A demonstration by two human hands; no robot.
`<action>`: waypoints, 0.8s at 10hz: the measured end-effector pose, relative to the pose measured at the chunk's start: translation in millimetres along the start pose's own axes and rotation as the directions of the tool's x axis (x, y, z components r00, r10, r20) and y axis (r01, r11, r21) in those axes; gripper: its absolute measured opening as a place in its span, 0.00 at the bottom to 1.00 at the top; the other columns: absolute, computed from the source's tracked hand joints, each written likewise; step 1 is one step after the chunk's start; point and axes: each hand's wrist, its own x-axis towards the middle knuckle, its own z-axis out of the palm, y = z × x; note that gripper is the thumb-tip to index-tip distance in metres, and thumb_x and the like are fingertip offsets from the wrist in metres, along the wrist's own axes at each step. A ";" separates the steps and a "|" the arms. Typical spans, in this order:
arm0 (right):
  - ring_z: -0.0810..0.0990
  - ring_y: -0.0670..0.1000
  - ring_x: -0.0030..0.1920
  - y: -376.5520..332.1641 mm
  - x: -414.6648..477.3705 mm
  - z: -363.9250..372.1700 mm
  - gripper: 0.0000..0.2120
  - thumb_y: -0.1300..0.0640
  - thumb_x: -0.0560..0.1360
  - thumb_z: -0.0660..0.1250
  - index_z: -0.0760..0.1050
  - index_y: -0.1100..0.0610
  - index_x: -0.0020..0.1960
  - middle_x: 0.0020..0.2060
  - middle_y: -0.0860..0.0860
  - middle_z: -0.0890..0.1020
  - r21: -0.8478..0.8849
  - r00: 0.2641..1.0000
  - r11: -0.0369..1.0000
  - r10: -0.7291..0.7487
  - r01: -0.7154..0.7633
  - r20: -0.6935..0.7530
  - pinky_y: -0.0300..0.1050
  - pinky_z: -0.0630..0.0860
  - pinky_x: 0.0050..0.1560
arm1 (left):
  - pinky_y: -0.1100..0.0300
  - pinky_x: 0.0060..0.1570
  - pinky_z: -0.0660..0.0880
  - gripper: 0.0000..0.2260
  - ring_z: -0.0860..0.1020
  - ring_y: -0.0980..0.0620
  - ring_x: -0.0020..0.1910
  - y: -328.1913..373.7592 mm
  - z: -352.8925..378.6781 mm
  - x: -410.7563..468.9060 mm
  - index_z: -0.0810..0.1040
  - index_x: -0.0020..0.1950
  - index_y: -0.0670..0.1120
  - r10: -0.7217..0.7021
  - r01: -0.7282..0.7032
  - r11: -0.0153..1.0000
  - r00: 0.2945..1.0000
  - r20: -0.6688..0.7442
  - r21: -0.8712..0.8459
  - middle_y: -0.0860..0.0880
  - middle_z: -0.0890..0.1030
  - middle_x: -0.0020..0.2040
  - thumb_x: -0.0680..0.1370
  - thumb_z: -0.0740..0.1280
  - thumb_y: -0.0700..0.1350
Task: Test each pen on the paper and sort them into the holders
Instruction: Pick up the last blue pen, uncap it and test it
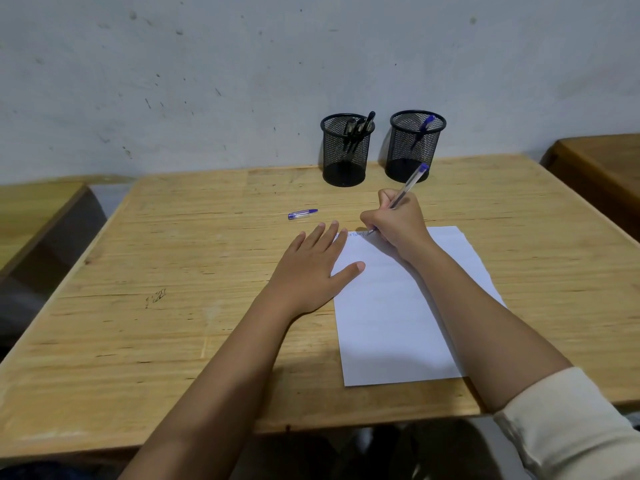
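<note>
1. The pale wooden desk [173, 271] carries everything; the white sheet of paper [391, 323] lies flat on it and serves as the landmark here.
2. The left hand [311, 268] lies flat at the paper's left edge; its fingers [329, 233] are straight and spread, with the thumb and some tips on the sheet, apparently steadying it.
3. The right hand [394, 223] rests over the paper's far edge; its fingers pinch a clear-barrelled, blue-ended pen [408, 187]; the tip touches the paper near its far left corner, beside small blue scribbles [356, 234]; a test looks underway.
4. Two black wire-mesh holders stand beyond the paper's far edge; one [344, 150] holds several black pens [360, 129], the other [414, 147] a single blue pen [424, 129]; most sorting appears done.
5. What looks like a small blue pen cap [302, 214] lies beyond the paper's far left corner; likely left: recapping and sorting the pen in hand, the only one visible outside the holders.
</note>
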 end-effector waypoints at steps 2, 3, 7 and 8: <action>0.58 0.48 0.28 -2.1 -1.4 -0.8 0.18 0.70 0.62 0.66 0.57 0.58 0.28 0.27 0.53 0.57 0.002 1.000 1.000 -0.016 0.016 0.000 0.39 0.58 0.29 | 0.54 0.74 0.40 0.30 0.40 0.55 0.77 -0.4 0.9 0.0 0.44 0.77 0.51 0.003 -0.003 1.000 1.000 -0.003 -0.005 0.53 0.43 0.78 0.79 0.47 0.63; 0.57 0.47 0.28 -1.9 -3.1 -0.2 0.19 0.70 0.63 0.66 0.56 0.57 0.28 0.27 0.51 0.58 0.006 1.000 1.000 -0.014 0.014 -0.015 0.40 0.57 0.30 | 0.54 0.74 0.40 0.30 0.40 0.55 0.77 -0.8 0.8 0.1 0.44 0.77 0.51 0.002 -0.002 1.000 1.000 -0.004 -0.002 0.53 0.42 0.78 0.79 0.46 0.63; 0.59 0.41 0.28 -6.4 -7.2 -0.7 0.20 0.72 0.64 0.65 0.56 0.56 0.27 0.25 0.46 0.60 0.048 0.999 0.999 0.006 -0.004 -0.033 0.37 0.59 0.29 | 0.55 0.74 0.39 0.30 0.40 0.55 0.77 -1.4 0.9 0.1 0.44 0.77 0.51 0.008 -0.008 1.000 1.000 -0.009 -0.018 0.53 0.43 0.78 0.79 0.47 0.63; 0.62 0.43 0.21 -4.8 -6.9 -4.6 0.20 0.76 0.64 0.64 0.58 0.57 0.27 0.20 0.48 0.61 0.300 0.994 0.953 0.067 -0.039 -0.083 0.35 0.66 0.24 | 0.55 0.74 0.39 0.30 0.40 0.56 0.77 -1.7 1.2 -0.8 0.45 0.77 0.51 0.008 -0.008 0.999 1.000 -0.011 -0.032 0.53 0.43 0.78 0.79 0.48 0.62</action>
